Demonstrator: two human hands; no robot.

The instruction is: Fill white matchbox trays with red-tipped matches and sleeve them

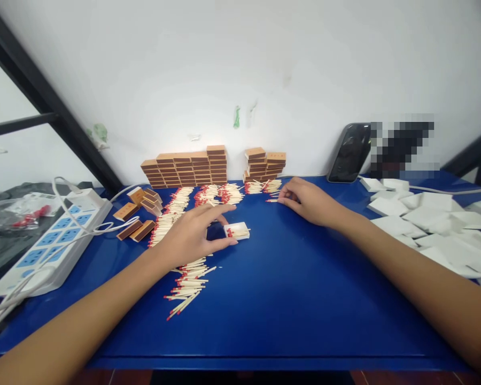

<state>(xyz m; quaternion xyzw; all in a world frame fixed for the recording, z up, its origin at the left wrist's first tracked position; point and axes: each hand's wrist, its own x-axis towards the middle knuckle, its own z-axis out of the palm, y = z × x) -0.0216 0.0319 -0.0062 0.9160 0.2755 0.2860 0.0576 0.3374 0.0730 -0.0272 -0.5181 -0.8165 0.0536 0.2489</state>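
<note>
Pinching a small white cardboard tray [238, 231] between thumb and fingertips, left hand [192, 235] curled over the blue tabletop [288, 299]; tray lying just left of table centre, rectangular, shallow, a few red-tipped matches lying flat inside. Resting palm-down toward one o'clock of the tray, right hand [308, 202], fingers bent onto a couple of loose matches [273, 199]; whether any is actually gripped, cannot tell. Lying under the left wrist, at seven o'clock of the tray, a fanned scatter of pale wooden sticks [188, 283], thin and straight. Running from ten to twelve o'clock, long rows of matches [172, 214] laid side by side, red heads aligned, more bundles [216, 193] beyond. Stacked against the white wall at twelve o'clock, brick-like tan matchbox sleeves [188, 168] with dark striking sides, and a second shorter stack [264, 163] to their right. Strewn at nine to ten o'clock, several loose sleeves [138, 222]. Sitting farther out at nine o'clock, a white power strip [52, 240] with blue sockets and looping white cable. Heaped at three o'clock, flat white inner trays [433, 224], matte and boxy. Leaning at two o'clock, a glossy black rounded device [348, 152].
</note>
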